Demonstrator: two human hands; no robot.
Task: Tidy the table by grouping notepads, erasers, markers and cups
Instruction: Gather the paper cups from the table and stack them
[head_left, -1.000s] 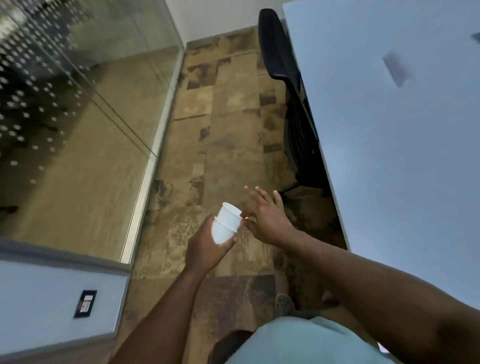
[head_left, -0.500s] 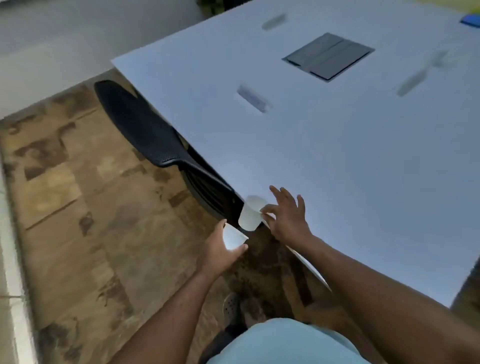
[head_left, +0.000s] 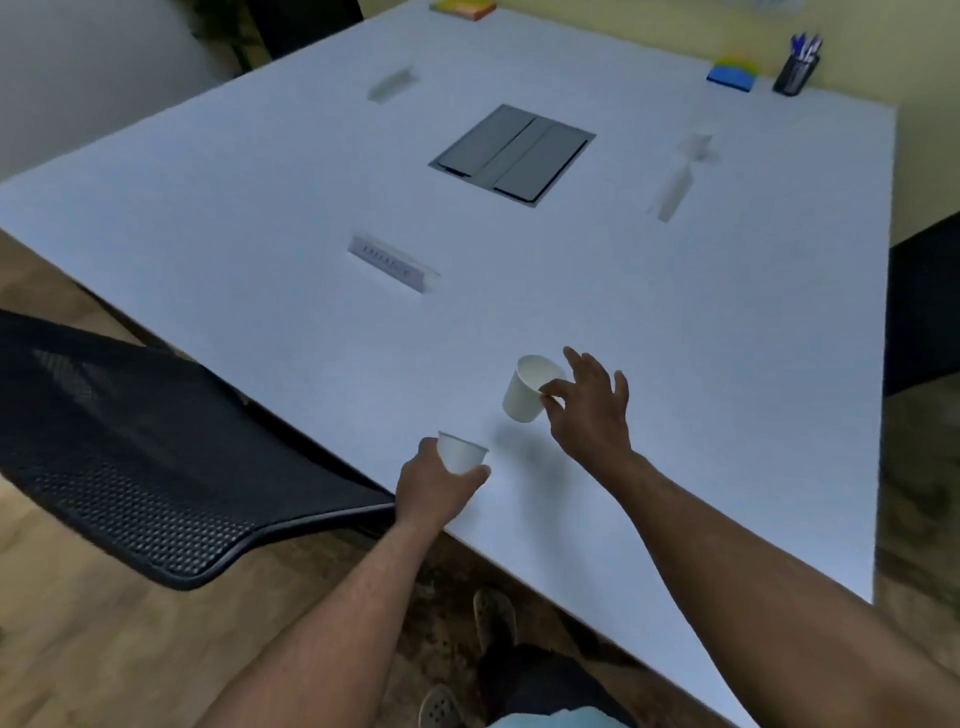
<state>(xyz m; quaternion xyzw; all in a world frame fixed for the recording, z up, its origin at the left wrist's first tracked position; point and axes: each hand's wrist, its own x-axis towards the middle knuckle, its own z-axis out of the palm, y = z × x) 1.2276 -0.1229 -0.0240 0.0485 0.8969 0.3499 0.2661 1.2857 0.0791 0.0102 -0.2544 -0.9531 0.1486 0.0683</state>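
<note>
My left hand (head_left: 434, 486) grips a white paper cup (head_left: 461, 453) at the near edge of the white table (head_left: 675, 338). My right hand (head_left: 589, 405) pinches the rim of a second white cup (head_left: 529, 388) with thumb and forefinger, holding it tilted just above the table. Far across the table stand a black holder with markers (head_left: 795, 67), a blue and yellow stack of notepads (head_left: 732, 75) and a yellow and orange pad (head_left: 462, 8). A blurred white cup (head_left: 698, 145) and pale blurred items (head_left: 670, 195) lie at the right.
A grey cable hatch (head_left: 511, 153) sits in the table's middle. A white name plate (head_left: 392, 262) lies nearer me, another blurred one (head_left: 392, 83) farther back. A black mesh chair (head_left: 130, 457) stands at the table's left edge. My feet (head_left: 493, 618) are below.
The view swung from the floor to the table. The two nested cups came apart: my right hand pulled one off and carried it over the table, my left kept the other.
</note>
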